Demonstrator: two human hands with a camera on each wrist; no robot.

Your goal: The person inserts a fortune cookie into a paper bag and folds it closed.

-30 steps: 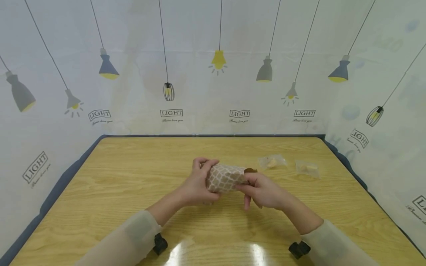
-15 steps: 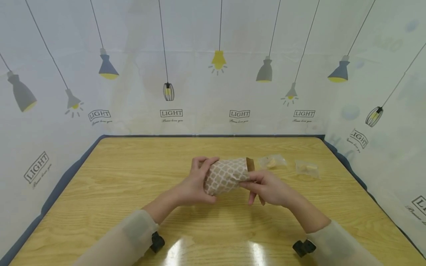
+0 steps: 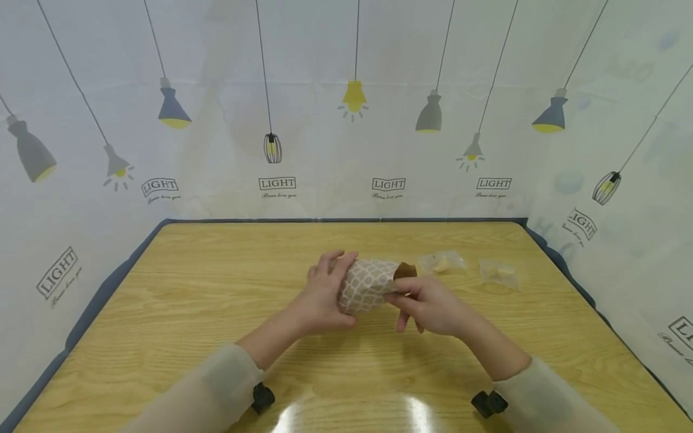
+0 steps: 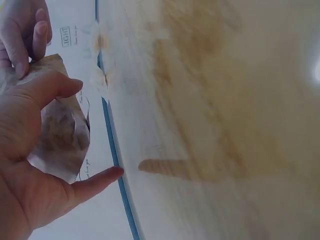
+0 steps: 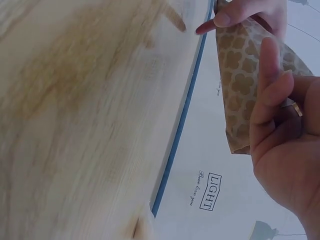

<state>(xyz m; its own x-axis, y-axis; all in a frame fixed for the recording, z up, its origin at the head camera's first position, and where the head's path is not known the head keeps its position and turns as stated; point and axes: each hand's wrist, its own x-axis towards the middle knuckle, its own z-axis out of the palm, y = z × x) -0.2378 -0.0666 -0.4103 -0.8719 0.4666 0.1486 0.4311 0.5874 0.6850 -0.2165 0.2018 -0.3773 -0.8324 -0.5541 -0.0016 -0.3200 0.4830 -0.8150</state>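
Note:
A brown paper bag (image 3: 369, 281) with a white lattice print lies sideways between both hands, above the table. The left hand (image 3: 323, 299) grips its closed end, thumb underneath and fingers over the top, as the left wrist view also shows. At the bag's mouth, the right hand (image 3: 437, 305) pinches the near edge between thumb and index finger. Brown inner paper shows at that opening. In the right wrist view the printed bag (image 5: 240, 85) runs up to the left hand's fingers, and a ring sits on the right hand (image 5: 287, 135). What the bag contains is hidden.
Two clear packets, one (image 3: 443, 262) behind the right hand and another (image 3: 498, 274) farther right, lie on the wooden table (image 3: 216, 264); each has something pale yellow inside. A fabric backdrop (image 3: 314, 120) printed with lamps rises along the table's back and sides.
The bag first tilted up with its mouth raised, then came down somewhat. The right hand moved slightly right and back, keeping its pinch on the rim. The left hand kept its grip.

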